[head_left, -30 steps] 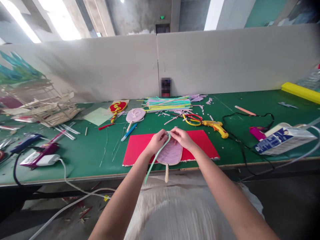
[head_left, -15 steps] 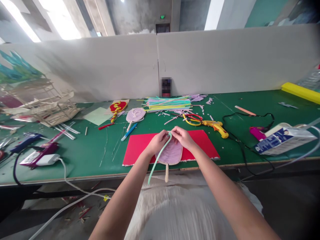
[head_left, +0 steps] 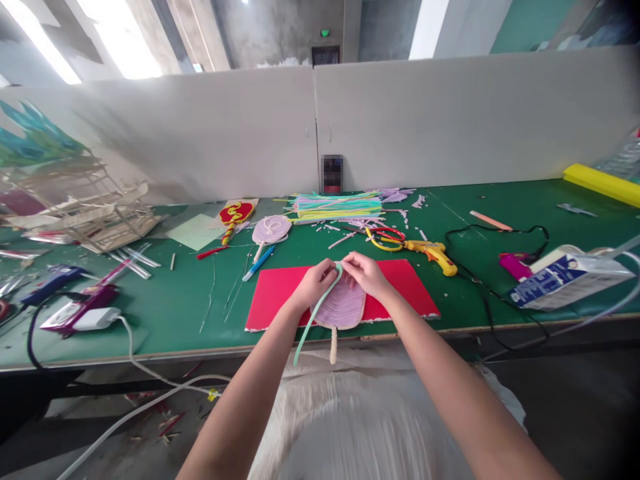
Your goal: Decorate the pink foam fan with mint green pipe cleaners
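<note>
Between my fingertips is a mint-green pipe cleaner (head_left: 311,323), its long tail hanging down to the left past the table edge. My left hand (head_left: 316,283) pinches it near its upper end, and my right hand (head_left: 368,275) pinches close beside, on the same end. Under both hands lies a lilac fan-shaped piece (head_left: 342,309) with ribbed rows and a cream wrapped handle (head_left: 333,347) pointing at me. It rests on a red board (head_left: 400,287) at the front of the table. The fan's top is partly hidden by my hands.
Behind lie a bundle of coloured pipe cleaners (head_left: 337,208), scissors (head_left: 385,239) and a yellow glue gun (head_left: 433,256). A smaller lilac fan (head_left: 271,230), a red-and-yellow fan (head_left: 237,215) and a blue pen (head_left: 259,263) are left of them. A power strip (head_left: 83,310) and cables sit at left.
The pipe cleaner's hanging tail has swung slightly left and up. Both hands stay almost in place, still pinching its upper end.
</note>
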A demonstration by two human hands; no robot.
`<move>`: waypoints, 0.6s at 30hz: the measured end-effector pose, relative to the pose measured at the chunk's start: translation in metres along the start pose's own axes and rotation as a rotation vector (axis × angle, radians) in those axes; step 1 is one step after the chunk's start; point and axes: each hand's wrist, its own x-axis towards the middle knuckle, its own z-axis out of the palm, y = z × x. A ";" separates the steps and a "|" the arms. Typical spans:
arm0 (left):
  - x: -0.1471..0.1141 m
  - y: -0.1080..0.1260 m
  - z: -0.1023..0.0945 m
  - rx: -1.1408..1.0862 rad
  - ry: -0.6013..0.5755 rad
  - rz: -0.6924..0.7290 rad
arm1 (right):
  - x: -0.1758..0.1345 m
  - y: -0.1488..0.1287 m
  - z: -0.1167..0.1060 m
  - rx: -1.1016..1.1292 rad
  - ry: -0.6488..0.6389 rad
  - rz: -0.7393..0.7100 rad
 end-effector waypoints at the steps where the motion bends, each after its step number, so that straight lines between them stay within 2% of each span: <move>1: 0.000 0.000 0.000 -0.004 0.006 -0.005 | 0.000 0.000 0.000 0.005 0.005 -0.002; 18: 0.000 0.000 0.000 -0.044 0.039 -0.070 | 0.002 0.004 0.002 0.091 0.029 0.024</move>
